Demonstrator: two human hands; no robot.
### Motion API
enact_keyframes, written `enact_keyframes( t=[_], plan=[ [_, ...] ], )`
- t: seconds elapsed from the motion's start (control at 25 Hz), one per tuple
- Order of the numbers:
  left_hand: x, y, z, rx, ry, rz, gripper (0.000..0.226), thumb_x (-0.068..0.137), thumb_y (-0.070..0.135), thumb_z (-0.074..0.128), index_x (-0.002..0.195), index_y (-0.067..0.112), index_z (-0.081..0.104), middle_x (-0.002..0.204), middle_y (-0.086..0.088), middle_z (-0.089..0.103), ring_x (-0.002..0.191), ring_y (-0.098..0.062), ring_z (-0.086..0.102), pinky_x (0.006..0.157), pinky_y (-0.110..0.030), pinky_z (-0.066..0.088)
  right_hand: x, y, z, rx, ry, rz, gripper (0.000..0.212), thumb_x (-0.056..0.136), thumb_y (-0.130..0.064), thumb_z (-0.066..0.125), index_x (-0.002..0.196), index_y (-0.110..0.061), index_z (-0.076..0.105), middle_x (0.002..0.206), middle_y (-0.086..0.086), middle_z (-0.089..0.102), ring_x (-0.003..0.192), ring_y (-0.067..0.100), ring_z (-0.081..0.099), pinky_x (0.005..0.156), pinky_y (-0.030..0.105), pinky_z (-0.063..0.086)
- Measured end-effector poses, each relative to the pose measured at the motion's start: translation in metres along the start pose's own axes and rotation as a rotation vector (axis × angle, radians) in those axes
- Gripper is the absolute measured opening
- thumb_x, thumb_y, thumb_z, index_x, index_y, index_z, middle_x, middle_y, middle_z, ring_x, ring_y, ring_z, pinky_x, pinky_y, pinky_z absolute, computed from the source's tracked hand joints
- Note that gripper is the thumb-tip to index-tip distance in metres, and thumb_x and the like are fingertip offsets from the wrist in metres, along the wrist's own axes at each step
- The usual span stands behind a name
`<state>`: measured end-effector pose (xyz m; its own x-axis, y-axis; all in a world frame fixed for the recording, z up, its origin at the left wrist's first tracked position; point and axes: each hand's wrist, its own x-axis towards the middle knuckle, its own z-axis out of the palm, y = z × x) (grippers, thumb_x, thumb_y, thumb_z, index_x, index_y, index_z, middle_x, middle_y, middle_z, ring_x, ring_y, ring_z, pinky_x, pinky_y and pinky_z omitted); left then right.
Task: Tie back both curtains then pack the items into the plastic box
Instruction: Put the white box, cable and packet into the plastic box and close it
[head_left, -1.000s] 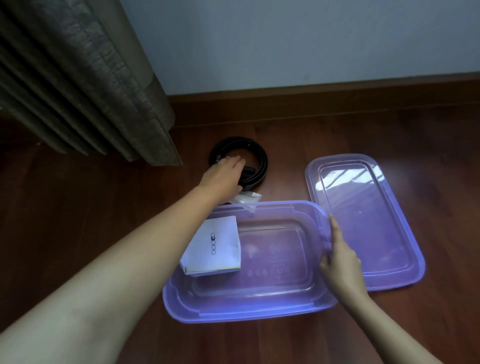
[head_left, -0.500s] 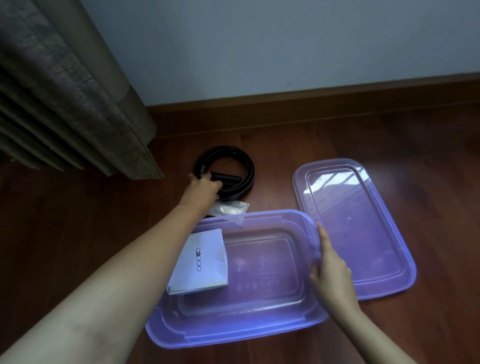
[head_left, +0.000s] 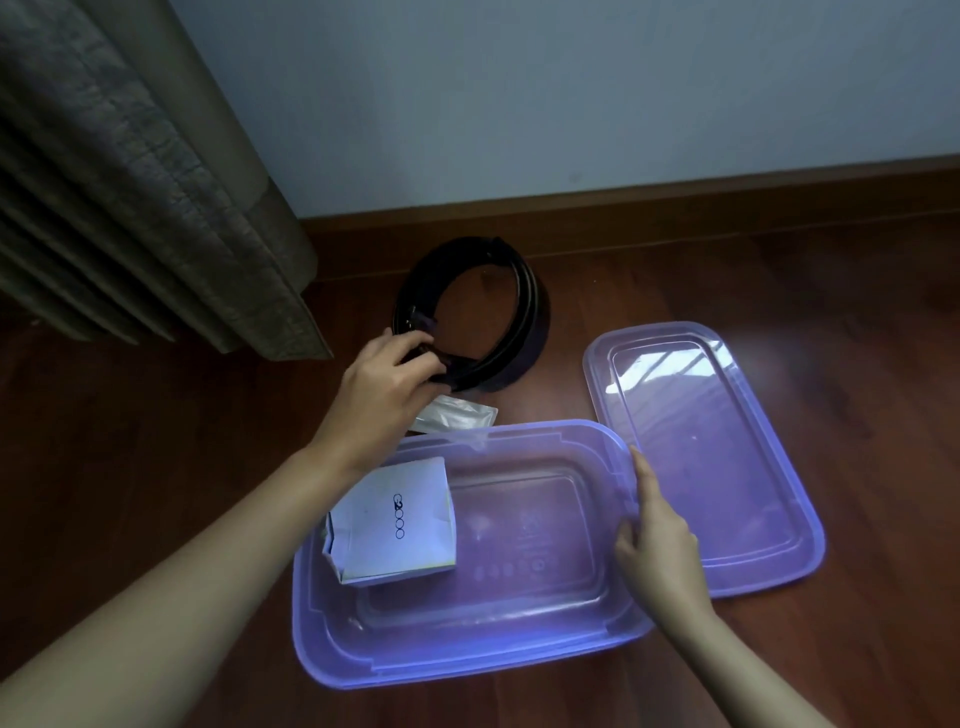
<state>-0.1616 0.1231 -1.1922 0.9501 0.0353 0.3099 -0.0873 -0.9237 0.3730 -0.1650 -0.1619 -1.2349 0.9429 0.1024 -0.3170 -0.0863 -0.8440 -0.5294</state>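
A translucent purple plastic box sits open on the dark reddish wooden floor, near the middle of the scene. Inside it, against the left wall, a white folded paper packet with a small printed logo lies tilted. The flat purple plastic lid lies on the floor just right of the box, its near-left edge tucked beside the box rim.

Beyond the box, a coiled black leather belt stands on edge on the floor, near the brown skirting board and the pale blue wall. The left hand reaches over the far-left corner of the box and closes its fingers on the near-left part of the belt coil. Under that hand, between belt and box, a small clear plastic sachet lies touching the box's far rim, partly hidden by the hand.

The right hand rests on the right rim of the box, index finger stretched along the edge, the other fingers curled over the rim, lightly gripping it.

At far left a grey-brown pleated curtain hangs to the floor, well clear of the box.
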Motion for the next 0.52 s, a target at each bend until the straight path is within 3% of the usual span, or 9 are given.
enact_keyframes(
  t=[0.08, 0.16, 0.32, 0.44, 0.52],
  plan=[
    [-0.020, 0.017, -0.017, -0.027, 0.030, 0.137, 0.027, 0.089, 0.031, 0.055, 0.092, 0.008, 0.069, 0.110, -0.016, 0.064, 0.103, -0.041, 0.057, 0.100, -0.045, 0.042, -0.001, 0.003, -0.001, 0.089, 0.021, -0.001, 0.052, 0.095, -0.030, 0.036, 0.145, -0.040, 0.025, 0.105, 0.017, 0.065, 0.095, 0.043, 0.058, 0.071, 0.038, 0.037],
    [-0.044, 0.033, -0.024, -0.061, -0.015, 0.260, 0.026, 0.095, 0.035, 0.046, 0.095, 0.016, 0.064, 0.114, -0.012, 0.061, 0.110, -0.037, 0.052, 0.097, -0.040, 0.043, 0.001, 0.009, 0.001, 0.263, 0.040, 0.019, 0.043, 0.097, -0.040, 0.030, 0.139, -0.043, 0.036, 0.115, 0.011, 0.066, 0.107, 0.039, 0.058, 0.080, 0.038, 0.040],
    [-0.081, 0.049, 0.000, 0.222, -0.089, 0.495, 0.016, 0.088, 0.003, 0.049, 0.084, 0.012, 0.061, 0.108, -0.014, 0.066, 0.106, -0.048, 0.058, 0.077, -0.045, 0.053, 0.008, 0.019, 0.007, 0.550, 0.053, 0.000, 0.035, 0.101, -0.018, 0.035, 0.126, -0.042, 0.045, 0.131, -0.013, 0.052, 0.124, 0.011, 0.047, 0.109, 0.035, 0.034],
    [-0.088, 0.060, 0.014, 0.374, -0.176, 0.558, 0.023, 0.080, -0.002, 0.047, 0.074, 0.015, 0.061, 0.098, -0.014, 0.068, 0.097, -0.049, 0.062, 0.075, -0.047, 0.052, 0.011, 0.021, 0.009, 0.601, 0.058, 0.006, 0.035, 0.101, -0.017, 0.036, 0.123, -0.043, 0.046, 0.131, -0.018, 0.050, 0.124, 0.005, 0.045, 0.111, 0.035, 0.033],
    [-0.087, 0.075, 0.025, 0.463, -0.342, 0.581, 0.023, 0.073, 0.000, 0.047, 0.068, 0.017, 0.061, 0.088, -0.012, 0.067, 0.091, -0.047, 0.063, 0.069, -0.042, 0.050, 0.012, 0.021, 0.010, 0.582, 0.067, 0.017, 0.035, 0.101, -0.019, 0.035, 0.123, -0.045, 0.046, 0.129, -0.020, 0.050, 0.125, 0.007, 0.046, 0.111, 0.036, 0.034]
  ],
)
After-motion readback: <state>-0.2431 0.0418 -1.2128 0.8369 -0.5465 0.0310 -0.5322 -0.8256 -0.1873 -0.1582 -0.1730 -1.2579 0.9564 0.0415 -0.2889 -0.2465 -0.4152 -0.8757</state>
